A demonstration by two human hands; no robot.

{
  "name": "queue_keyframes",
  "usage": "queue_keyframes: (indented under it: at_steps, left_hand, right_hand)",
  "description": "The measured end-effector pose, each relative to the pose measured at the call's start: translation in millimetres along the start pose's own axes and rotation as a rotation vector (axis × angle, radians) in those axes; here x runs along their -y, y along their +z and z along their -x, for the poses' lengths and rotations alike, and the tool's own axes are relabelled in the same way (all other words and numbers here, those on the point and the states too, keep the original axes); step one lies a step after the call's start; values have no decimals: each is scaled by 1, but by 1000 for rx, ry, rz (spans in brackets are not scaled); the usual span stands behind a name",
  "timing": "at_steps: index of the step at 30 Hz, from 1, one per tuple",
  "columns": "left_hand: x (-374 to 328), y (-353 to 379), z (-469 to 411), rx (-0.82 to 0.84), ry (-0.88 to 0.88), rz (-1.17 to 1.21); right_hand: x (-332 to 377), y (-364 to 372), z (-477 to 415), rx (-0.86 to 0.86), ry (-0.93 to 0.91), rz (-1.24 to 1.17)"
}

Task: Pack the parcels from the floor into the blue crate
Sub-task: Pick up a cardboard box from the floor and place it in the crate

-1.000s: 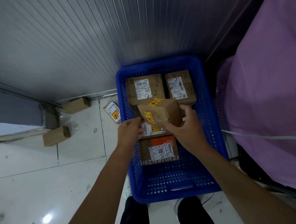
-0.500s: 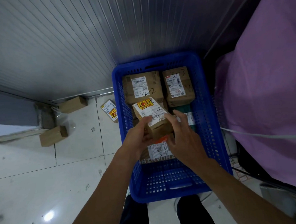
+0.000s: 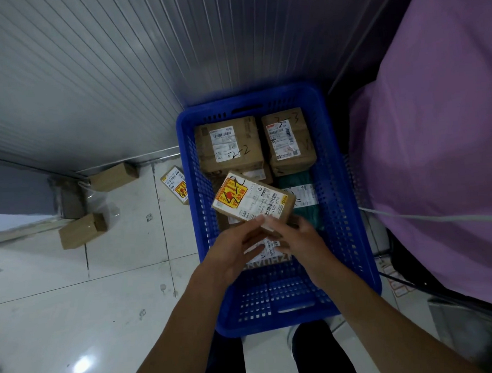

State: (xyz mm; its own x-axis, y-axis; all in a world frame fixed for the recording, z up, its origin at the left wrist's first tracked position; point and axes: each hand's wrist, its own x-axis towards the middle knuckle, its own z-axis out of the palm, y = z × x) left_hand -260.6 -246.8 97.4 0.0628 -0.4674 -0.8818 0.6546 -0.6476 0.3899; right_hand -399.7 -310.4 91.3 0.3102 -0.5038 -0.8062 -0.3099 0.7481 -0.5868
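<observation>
The left hand [image 3: 236, 249] and right hand [image 3: 301, 240] meet over the middle of the blue crate [image 3: 347, 232], fingers grasping the near end of a tilted labelled parcel [image 3: 251, 200]. Its label is turned more upward than half a second ago. Left of the crate, loose parcels [image 3: 83, 230] lie on the tiled floor [image 3: 74, 295]; behind it, a ribbed wall [image 3: 90, 66].

your crate [image 3: 341, 210] is blue, its walls slotted. the parcel [image 3: 252, 201] you hold is brown with a white label and a yellow-and-red sticker; the packet [image 3: 294, 179] by it is teal, the fabric [image 3: 436, 147] purple.
</observation>
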Motion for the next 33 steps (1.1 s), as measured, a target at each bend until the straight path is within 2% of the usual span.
queue_keyframes:
  at_steps: [7,14,18,22,28,33]
  left_hand:
    - [-1,-21,0,-186,88,207]
    - [2,-22,6,-74,54,-6]
    - [9,-21,4,-68,25,10]
    - [18,-20,-4,-69,-16,40]
    - [25,-3,-25,-69,-6,54]
    - [26,10,-54,-96,-1,-140]
  right_hand:
    - [11,-17,-3,-47,9,-7]
    - [14,-23,-8,-56,53,64]
    - [6,-23,-12,-134,26,-17]
    - [-6,-20,-15,-116,62,-63]
    - [-17,-12,-20,-60,129,33]
    - [-19,-25,-31,-62,175,137]
